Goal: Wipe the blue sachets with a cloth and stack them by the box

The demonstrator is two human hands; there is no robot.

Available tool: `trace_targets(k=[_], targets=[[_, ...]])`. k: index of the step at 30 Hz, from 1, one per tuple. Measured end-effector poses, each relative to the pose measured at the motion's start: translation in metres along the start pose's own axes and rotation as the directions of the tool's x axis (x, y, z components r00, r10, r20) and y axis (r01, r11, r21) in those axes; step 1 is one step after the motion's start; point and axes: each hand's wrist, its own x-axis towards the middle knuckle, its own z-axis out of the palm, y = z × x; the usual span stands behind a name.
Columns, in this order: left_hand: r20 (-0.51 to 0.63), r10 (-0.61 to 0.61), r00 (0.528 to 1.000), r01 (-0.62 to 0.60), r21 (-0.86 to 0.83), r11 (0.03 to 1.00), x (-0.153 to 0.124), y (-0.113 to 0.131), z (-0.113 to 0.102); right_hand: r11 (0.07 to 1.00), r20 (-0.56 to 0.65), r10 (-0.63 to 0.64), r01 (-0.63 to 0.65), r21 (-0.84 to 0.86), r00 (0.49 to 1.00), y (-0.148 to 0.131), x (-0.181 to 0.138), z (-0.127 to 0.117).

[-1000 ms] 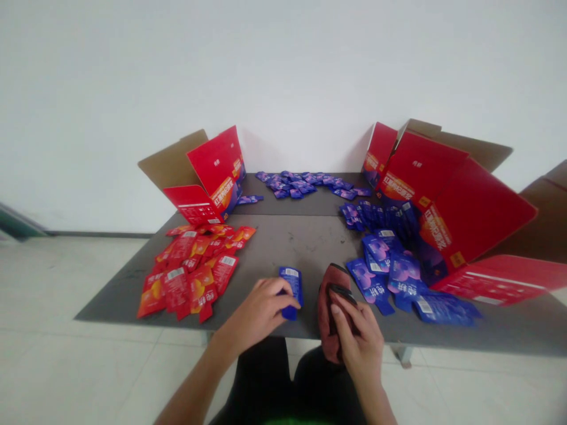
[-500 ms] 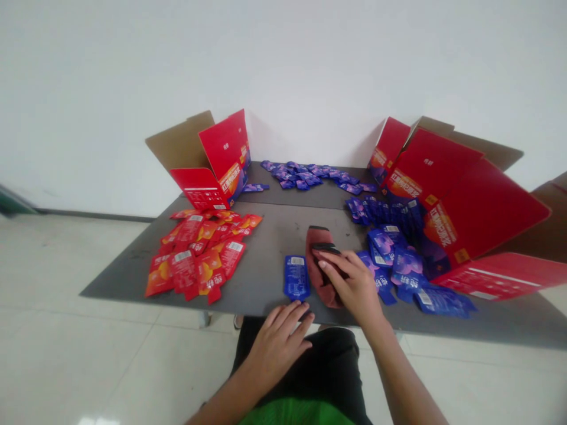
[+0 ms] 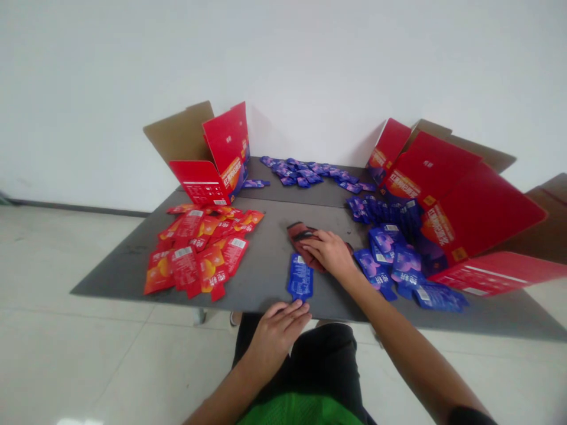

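My right hand (image 3: 331, 252) reaches out over the grey table (image 3: 270, 236) and lies on a dark red pouch (image 3: 297, 232) with something black on it, fingers curled over its near end. A single blue sachet (image 3: 300, 278) lies flat just left of that hand. My left hand (image 3: 278, 330) rests at the table's front edge, fingers stretched and empty, fingertips just short of the blue sachet.
Red sachets (image 3: 199, 251) are heaped at the left, blue sachets (image 3: 394, 254) at the right, more blue ones (image 3: 310, 173) at the back. An open red carton (image 3: 212, 162) stands back left and a larger one (image 3: 456, 200) lies at the right.
My right hand carried the dark red pouch forward from the table's near edge and set it down further in. My left hand let go of the blue sachet and drew back to the edge.
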Motion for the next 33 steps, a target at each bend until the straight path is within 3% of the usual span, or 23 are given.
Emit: trace_targets(k=[3, 6, 8, 11, 15, 18, 21, 25, 28, 30, 33], targets=[[-0.029, -0.004, 1.000, 0.002, -0.041, 0.999, 0.000, 0.000, 0.000, 0.999, -0.033, -0.039, 0.040, 0.034, 0.999, -0.021, -0.015, -0.008], [-0.068, -0.024, 0.997, 0.020, -0.067, 0.998, -0.001, 0.000, 0.000, 0.977, 0.051, -0.182, 0.174, 0.121, 0.982, -0.044, -0.039, -0.002], [-0.078, -0.030, 0.996, 0.025, -0.068, 0.997, 0.000, 0.000, -0.001, 0.965, 0.090, -0.231, 0.216, 0.151, 0.969, -0.044, -0.040, 0.008], [-0.065, -0.008, 0.998, 0.004, -0.053, 0.999, 0.000, 0.000, -0.001, 0.990, 0.097, -0.132, 0.127, 0.058, 0.987, -0.026, -0.014, 0.014], [-0.075, -0.011, 0.997, 0.007, -0.042, 0.999, 0.000, -0.001, -0.001, 0.999, 0.054, 0.001, 0.002, -0.047, 0.999, -0.018, 0.005, -0.002], [-0.077, -0.034, 0.996, 0.029, -0.056, 0.998, 0.000, 0.001, 0.000, 0.997, 0.044, -0.080, 0.080, 0.010, 0.996, -0.041, -0.022, -0.008], [-0.080, -0.073, 0.994, 0.068, -0.071, 0.995, 0.001, 0.002, 0.000, 0.980, 0.111, -0.184, 0.174, 0.093, 0.977, -0.056, -0.047, 0.002], [-0.071, -0.042, 0.997, 0.037, -0.065, 0.997, 0.002, 0.002, -0.001, 0.998, 0.094, -0.065, 0.063, 0.021, 0.993, -0.029, -0.020, 0.017], [-0.060, -0.050, 0.997, 0.046, -0.054, 0.997, 0.002, 0.001, -0.001, 0.998, 0.068, 0.028, -0.024, -0.065, 0.997, -0.010, 0.010, 0.010], [-0.064, -0.065, 0.996, 0.062, -0.056, 0.997, 0.002, 0.002, 0.000, 0.998, 0.017, 0.029, -0.028, -0.061, 0.999, -0.015, 0.009, 0.002], [-0.069, -0.090, 0.994, 0.085, -0.077, 0.993, 0.002, 0.004, 0.000, 0.998, 0.001, -0.055, 0.055, 0.008, 0.998, -0.040, -0.022, 0.000]])
